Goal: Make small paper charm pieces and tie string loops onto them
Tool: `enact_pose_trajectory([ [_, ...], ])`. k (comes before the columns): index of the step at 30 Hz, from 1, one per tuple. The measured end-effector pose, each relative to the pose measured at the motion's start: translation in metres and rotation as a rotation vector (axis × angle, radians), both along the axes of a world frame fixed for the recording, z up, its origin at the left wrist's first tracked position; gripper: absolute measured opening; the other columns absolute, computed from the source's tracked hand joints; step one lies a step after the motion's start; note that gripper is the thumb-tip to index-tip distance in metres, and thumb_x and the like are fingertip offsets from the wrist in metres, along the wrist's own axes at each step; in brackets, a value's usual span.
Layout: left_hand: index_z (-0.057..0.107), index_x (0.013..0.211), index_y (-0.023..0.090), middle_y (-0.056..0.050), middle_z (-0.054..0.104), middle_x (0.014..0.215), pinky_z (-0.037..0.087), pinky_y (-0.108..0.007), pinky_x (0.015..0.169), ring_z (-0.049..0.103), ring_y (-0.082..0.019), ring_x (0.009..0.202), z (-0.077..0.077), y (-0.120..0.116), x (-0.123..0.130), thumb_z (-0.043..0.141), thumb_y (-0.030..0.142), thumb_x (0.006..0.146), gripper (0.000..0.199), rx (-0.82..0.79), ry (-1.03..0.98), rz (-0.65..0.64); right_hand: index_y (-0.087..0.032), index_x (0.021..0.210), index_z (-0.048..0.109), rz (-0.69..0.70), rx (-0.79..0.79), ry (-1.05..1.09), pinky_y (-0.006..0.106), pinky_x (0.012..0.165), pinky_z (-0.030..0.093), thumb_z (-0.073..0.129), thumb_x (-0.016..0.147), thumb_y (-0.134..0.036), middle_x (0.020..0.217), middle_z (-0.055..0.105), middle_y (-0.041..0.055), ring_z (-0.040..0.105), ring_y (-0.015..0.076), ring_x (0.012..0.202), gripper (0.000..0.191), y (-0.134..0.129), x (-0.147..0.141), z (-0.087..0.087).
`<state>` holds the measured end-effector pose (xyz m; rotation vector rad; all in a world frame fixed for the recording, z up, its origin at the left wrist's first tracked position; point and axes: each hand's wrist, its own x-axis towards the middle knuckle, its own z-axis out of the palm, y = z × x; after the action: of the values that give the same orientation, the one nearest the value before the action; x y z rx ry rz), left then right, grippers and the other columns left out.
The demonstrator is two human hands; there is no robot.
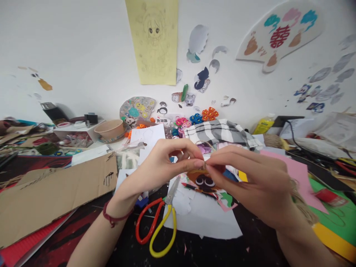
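Both hands meet at the middle of the view, fingertips nearly touching. A thin tan twine (211, 145) loops up behind them. My left hand (169, 159) is closed, thumb and forefinger pinching the twine. Opposite it, my right hand (244, 174) pinches the same twine between thumb and fingers. Just below the fingertips is a brown paper cut-out with big cartoon eyes (205, 181), partly hidden by my right hand. Scissors (168, 200) with one red and one yellow handle lie open below my left hand. White paper (205, 220) with scraps lies under the cut-out.
Brown cardboard (63, 196) covers the left side. Pink paper (297, 178) and green paper (330, 207) lie at right, beside a twine bundle (303, 204). Farther back are a beige bowl (109, 129), a checked cloth (222, 131) and a yellow bottle (263, 124).
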<state>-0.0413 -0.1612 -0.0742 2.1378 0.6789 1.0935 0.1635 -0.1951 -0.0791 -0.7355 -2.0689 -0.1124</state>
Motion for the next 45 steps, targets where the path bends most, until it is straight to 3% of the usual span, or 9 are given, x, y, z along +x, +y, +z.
enact_pose_trajectory([
  [6, 0.070, 0.085, 0.017, -0.001, 0.068, 0.074, 0.046, -0.023, 0.058, 0.058, -0.010, 0.065, 0.007, -0.010, -0.002, 0.067, 0.024, 0.088, 0.008, 0.158, 0.098, 0.073, -0.021, 0.084, 0.065, 0.008, 0.005, 0.004, 0.024, 0.066, 0.052, 0.062, 0.086, -0.008, 0.081, 0.071, -0.0003, 0.066, 0.0120, 0.073, 0.013, 0.000, 0.000, -0.001],
  [16, 0.070, 0.089, 0.017, -0.002, 0.069, 0.081, 0.047, -0.026, 0.069, 0.060, -0.013, 0.077, 0.007, -0.024, -0.001, 0.061, 0.018, 0.091, 0.009, 0.445, 0.242, 0.237, -0.021, 0.086, 0.065, -0.020, -0.010, -0.007, 0.023, 0.064, 0.050, 0.064, 0.087, -0.012, 0.082, 0.071, -0.0006, 0.066, 0.0114, 0.073, 0.008, 0.001, -0.002, -0.005],
  [23, 0.069, 0.088, 0.018, -0.002, 0.069, 0.080, 0.048, -0.027, 0.070, 0.061, -0.014, 0.076, 0.006, -0.024, -0.003, 0.055, 0.016, 0.094, 0.015, 0.421, 0.240, 0.208, -0.021, 0.087, 0.064, -0.036, -0.007, -0.036, 0.023, 0.064, 0.050, 0.064, 0.087, -0.012, 0.083, 0.072, -0.0003, 0.067, 0.0121, 0.073, 0.009, -0.002, -0.002, -0.004],
  [32, 0.069, 0.086, 0.020, 0.000, 0.070, 0.079, 0.048, -0.025, 0.068, 0.062, -0.013, 0.074, 0.009, -0.021, -0.003, 0.061, 0.016, 0.091, 0.010, 0.326, 0.202, 0.171, -0.021, 0.089, 0.065, -0.036, 0.011, -0.044, 0.023, 0.065, 0.052, 0.063, 0.087, -0.012, 0.084, 0.072, -0.0001, 0.068, 0.0129, 0.074, 0.010, -0.003, -0.001, -0.002],
  [37, 0.069, 0.083, 0.020, 0.002, 0.069, 0.077, 0.046, -0.022, 0.067, 0.060, -0.010, 0.071, 0.013, -0.025, -0.002, 0.065, 0.020, 0.089, 0.007, 0.284, 0.218, 0.177, -0.021, 0.089, 0.065, -0.027, 0.028, -0.054, 0.023, 0.068, 0.052, 0.064, 0.087, -0.010, 0.088, 0.073, 0.0009, 0.069, 0.0133, 0.079, 0.011, -0.003, 0.000, -0.002],
  [45, 0.070, 0.081, 0.020, 0.002, 0.067, 0.073, 0.044, -0.024, 0.061, 0.056, -0.010, 0.065, 0.011, -0.027, 0.000, 0.064, 0.012, 0.085, 0.010, 0.295, 0.206, 0.240, -0.019, 0.092, 0.065, -0.029, 0.087, -0.077, 0.025, 0.070, 0.054, 0.061, 0.089, -0.010, 0.090, 0.073, 0.0035, 0.069, 0.0145, 0.080, 0.010, -0.001, -0.003, -0.005],
])
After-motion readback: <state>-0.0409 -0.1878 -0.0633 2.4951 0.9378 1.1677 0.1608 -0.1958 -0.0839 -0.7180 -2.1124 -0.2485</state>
